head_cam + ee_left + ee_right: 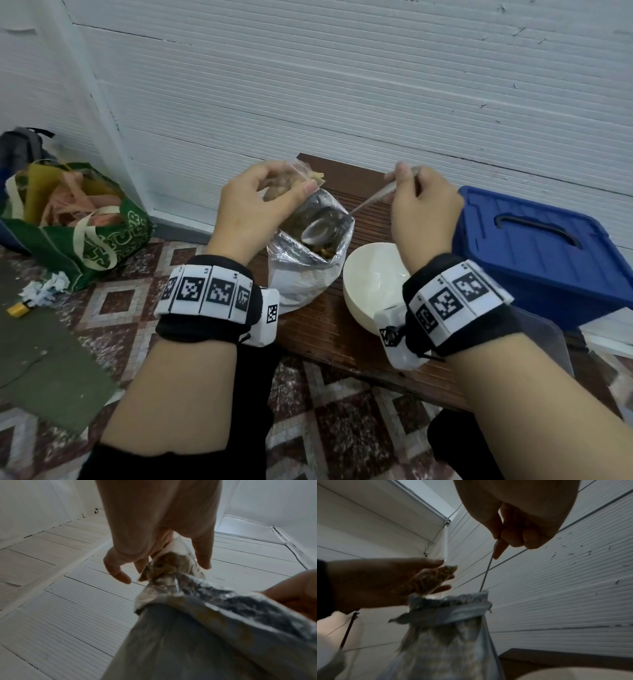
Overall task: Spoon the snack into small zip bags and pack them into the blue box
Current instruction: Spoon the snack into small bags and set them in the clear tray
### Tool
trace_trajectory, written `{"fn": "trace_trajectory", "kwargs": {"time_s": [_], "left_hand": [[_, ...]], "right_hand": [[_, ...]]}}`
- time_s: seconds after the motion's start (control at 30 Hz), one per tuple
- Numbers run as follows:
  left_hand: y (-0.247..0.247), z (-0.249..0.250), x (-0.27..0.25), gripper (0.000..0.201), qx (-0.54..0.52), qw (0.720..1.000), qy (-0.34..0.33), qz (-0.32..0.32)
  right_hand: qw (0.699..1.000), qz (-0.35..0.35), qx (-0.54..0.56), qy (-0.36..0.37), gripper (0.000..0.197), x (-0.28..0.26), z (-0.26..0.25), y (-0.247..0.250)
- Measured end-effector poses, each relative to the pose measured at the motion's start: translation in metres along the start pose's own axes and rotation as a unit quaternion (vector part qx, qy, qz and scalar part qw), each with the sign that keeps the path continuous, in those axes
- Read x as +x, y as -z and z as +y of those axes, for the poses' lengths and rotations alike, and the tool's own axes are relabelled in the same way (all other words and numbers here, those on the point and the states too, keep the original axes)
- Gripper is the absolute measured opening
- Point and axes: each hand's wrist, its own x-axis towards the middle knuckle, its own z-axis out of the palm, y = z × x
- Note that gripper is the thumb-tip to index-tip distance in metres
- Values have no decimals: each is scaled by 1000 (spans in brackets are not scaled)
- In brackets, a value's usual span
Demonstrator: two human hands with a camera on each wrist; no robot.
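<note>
My left hand (270, 192) holds a small clear zip bag (291, 181) partly filled with brown snack, just above the mouth of the big foil snack bag (301, 270). In the left wrist view the zip bag (171, 563) hangs between thumb and fingers over the foil bag (205, 615). My right hand (411, 181) grips the handle of a metal spoon (318, 231), whose bowl is down inside the foil bag. In the right wrist view the spoon (486, 573) runs down into the foil bag (453, 615). The blue box (534, 253) stands at the right with its lid on.
A white bowl (370, 284) stands on the brown wooden bench (329, 335) right of the foil bag. A green shopping bag (78, 222) full of scraps and crumpled paper (44, 289) lie on the tiled floor at the left. A white ribbed wall rises behind.
</note>
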Motion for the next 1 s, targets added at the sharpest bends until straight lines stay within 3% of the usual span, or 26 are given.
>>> {"fn": "trace_trajectory", "kwargs": {"time_s": [0.3,0.5,0.8,1.0], "left_hand": [[-4,10,-4,44,-25,999,-35,5],[-14,24,-8,26,-59,996,-64,-16],[-61,36,-26,20,-113,985,-92,-96],[-110,43,-50,18,-148,973,-125,-123]], "right_hand": [[997,-66,-14,-37,27,-29,14,-15],[993,-87,12,-73,24,-26,11,-7],[984,10,137,-112,39,-15,6,39],[970,-18,176,-169,34,-19,20,86]]}}
